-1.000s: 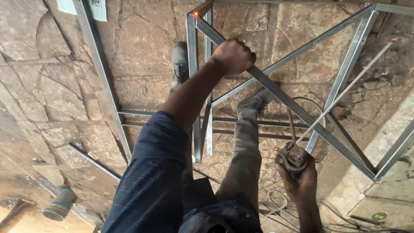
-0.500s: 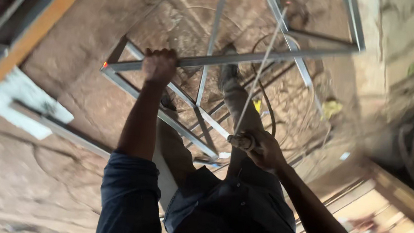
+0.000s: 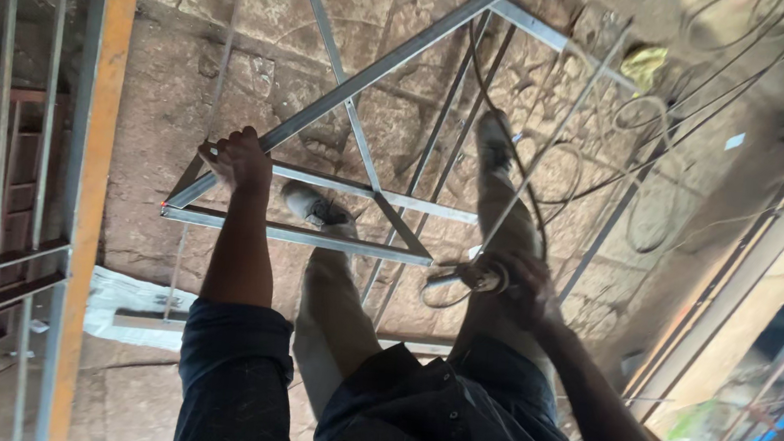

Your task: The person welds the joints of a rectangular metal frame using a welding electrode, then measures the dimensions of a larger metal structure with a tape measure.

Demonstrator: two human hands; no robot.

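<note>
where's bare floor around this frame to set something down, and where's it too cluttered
Bare stone floor lies between the orange post and the metal frame that the left hand grips. A smaller patch shows above the frame's long diagonal bar. It is crowded near the right hand with its tool, and among the looped cables at upper right.

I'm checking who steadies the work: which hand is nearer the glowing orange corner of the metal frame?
Left. The left hand grips the metal frame just above its glowing corner; the right hand holds a grinder off beyond the frame's opposite end.
</note>
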